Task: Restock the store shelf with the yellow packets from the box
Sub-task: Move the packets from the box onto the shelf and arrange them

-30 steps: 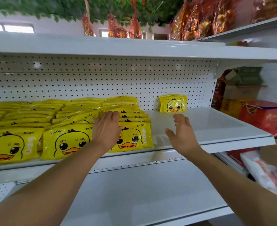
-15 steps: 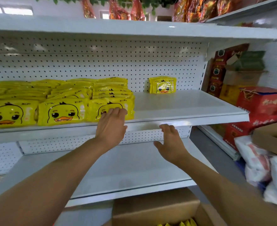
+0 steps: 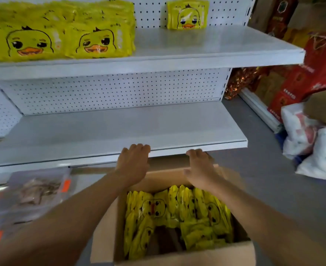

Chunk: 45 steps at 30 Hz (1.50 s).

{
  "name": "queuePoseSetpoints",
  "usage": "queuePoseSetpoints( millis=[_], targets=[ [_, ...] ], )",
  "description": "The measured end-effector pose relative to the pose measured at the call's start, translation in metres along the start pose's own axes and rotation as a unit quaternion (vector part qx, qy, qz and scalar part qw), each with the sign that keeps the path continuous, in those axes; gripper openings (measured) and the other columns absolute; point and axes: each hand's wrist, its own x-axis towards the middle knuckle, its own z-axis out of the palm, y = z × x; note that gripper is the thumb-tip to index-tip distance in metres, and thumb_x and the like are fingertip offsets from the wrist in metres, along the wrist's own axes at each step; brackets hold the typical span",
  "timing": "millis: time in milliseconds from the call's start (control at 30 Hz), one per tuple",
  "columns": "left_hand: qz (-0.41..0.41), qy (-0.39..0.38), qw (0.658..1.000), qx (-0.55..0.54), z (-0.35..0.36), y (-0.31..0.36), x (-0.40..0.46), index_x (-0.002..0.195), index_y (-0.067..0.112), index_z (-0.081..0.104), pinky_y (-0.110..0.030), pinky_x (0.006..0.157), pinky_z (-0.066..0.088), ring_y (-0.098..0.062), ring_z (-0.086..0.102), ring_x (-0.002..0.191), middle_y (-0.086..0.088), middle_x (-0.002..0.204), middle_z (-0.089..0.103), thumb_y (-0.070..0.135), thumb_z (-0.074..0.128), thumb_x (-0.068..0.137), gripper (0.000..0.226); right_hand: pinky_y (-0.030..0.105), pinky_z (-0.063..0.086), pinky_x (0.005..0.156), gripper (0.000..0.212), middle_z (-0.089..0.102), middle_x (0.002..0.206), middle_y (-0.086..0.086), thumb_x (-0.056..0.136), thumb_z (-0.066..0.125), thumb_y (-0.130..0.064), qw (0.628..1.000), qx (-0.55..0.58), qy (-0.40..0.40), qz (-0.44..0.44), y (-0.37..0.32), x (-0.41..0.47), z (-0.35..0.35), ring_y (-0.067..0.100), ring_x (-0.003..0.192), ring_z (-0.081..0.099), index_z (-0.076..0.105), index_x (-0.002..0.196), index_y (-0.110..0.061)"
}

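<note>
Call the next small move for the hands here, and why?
Probably lower both hands into the open cardboard box and take a few yellow packets. Left hand and right hand hover empty above the box's far edge, fingers relaxed, and the upper shelf has bare space between the stacked packets and the lone upright packet.

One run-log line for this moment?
phase: reaching to box | left hand: empty, open | right hand: empty, open | box: open, holds yellow packets | shelf: partly stocked
</note>
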Motion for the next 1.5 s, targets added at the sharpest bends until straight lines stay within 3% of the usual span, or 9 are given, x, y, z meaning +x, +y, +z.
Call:
queuePoseSetpoints(
  millis=[200,333,533,733,933,1100,1233,1333,1500],
  targets=[
    [-0.001,-0.09,0.996,-0.026,0.072,0.01,-0.014,0.129,0.02,0.041,-0.04,0.103,0.033,-0.025,0.044,0.123,-0.001,0.134,0.047,0.025,0.052,0.089,0.042,0.038,0.03,0.107,0.06,0.028,0.143,0.016,0.092,0.052,-0.03,0.995,0.0,-0.071,0.067,0.052,-0.005,0.052,0.031,0.133,0.028,0.026,0.141,-0.006],
    [0.012,-0.147,0.989,-0.016,0.114,0.012,-0.012,0.132,0.019,0.042,-0.037,0.102,0.036,-0.023,0.047,0.123,-0.004,0.132,0.051,0.027,0.055,0.09,0.045,0.032,0.034,0.099,0.048,0.037,0.132,0.011,0.09,0.057,-0.029,0.991,0.024,-0.083,0.105,0.081,-0.004,0.083,0.025,0.124,0.037,0.039,0.13,-0.009],
    [0.002,-0.188,0.979,-0.083,0.17,0.02,0.011,0.126,0.017,0.044,-0.035,0.09,0.044,-0.024,0.05,0.116,-0.004,0.129,0.05,0.025,0.059,0.089,0.04,0.035,0.037,0.102,0.054,0.036,0.132,0.015,0.087,0.062,-0.03,0.974,0.041,-0.133,0.179,0.116,0.0,0.134,0.031,0.123,0.042,0.04,0.131,-0.008],
    [0.025,-0.287,0.956,-0.05,0.23,0.02,0.023,0.132,0.014,0.041,-0.039,0.091,0.046,-0.028,0.051,0.119,-0.009,0.128,0.054,0.023,0.059,0.091,0.046,0.036,0.036,0.105,0.057,0.035,0.134,0.016,0.086,0.063,-0.03,0.961,0.068,-0.165,0.21,0.127,0.003,0.18,0.031,0.126,0.04,0.039,0.134,-0.008],
    [-0.079,-0.378,0.914,-0.128,0.303,0.017,-0.003,0.149,0.01,0.014,-0.031,0.089,0.048,-0.026,0.056,0.114,-0.012,0.127,0.053,-0.002,0.052,0.088,0.073,0.031,0.042,0.091,0.049,0.032,0.137,0.012,0.089,0.06,-0.024,0.957,0.1,-0.17,0.211,0.118,0.009,0.22,0.027,0.115,0.051,0.041,0.132,-0.013],
    [-0.136,-0.394,0.897,-0.146,0.343,0.018,-0.03,0.147,0.011,0.02,-0.033,0.105,0.035,-0.026,0.04,0.131,-0.011,0.143,0.04,0.006,0.049,0.094,0.061,0.03,0.042,0.092,0.051,0.033,0.138,0.013,0.09,0.059,-0.026,0.957,0.089,-0.181,0.208,0.119,0.013,0.24,0.027,0.12,0.047,0.039,0.135,-0.014],
    [-0.176,-0.372,0.898,-0.157,0.36,0.019,-0.038,0.137,0.008,0.035,-0.036,0.093,0.043,-0.032,0.051,0.119,-0.015,0.129,0.053,0.008,0.05,0.093,0.047,0.025,0.038,0.09,0.047,0.035,0.138,0.014,0.09,0.059,-0.023,0.957,0.085,-0.183,0.209,0.125,0.014,0.25,0.026,0.12,0.046,0.042,0.132,-0.011],
    [-0.155,-0.361,0.906,-0.158,0.361,0.02,-0.038,0.125,0.005,0.045,-0.036,0.086,0.044,-0.032,0.055,0.11,-0.016,0.121,0.056,0.006,0.048,0.093,0.032,0.02,0.032,0.083,0.044,0.037,0.136,0.014,0.09,0.058,-0.02,0.956,0.094,-0.179,0.213,0.128,0.015,0.254,0.026,0.115,0.049,0.044,0.13,-0.011],
    [-0.117,-0.34,0.919,-0.161,0.348,0.017,-0.029,0.121,0.01,0.049,-0.031,0.085,0.048,-0.024,0.059,0.106,-0.009,0.114,0.061,0.001,0.046,0.094,0.029,0.02,0.039,0.078,0.041,0.038,0.133,0.015,0.091,0.056,-0.014,0.955,0.098,-0.171,0.222,0.127,0.019,0.254,0.025,0.107,0.053,0.045,0.131,-0.01]
  ],
)
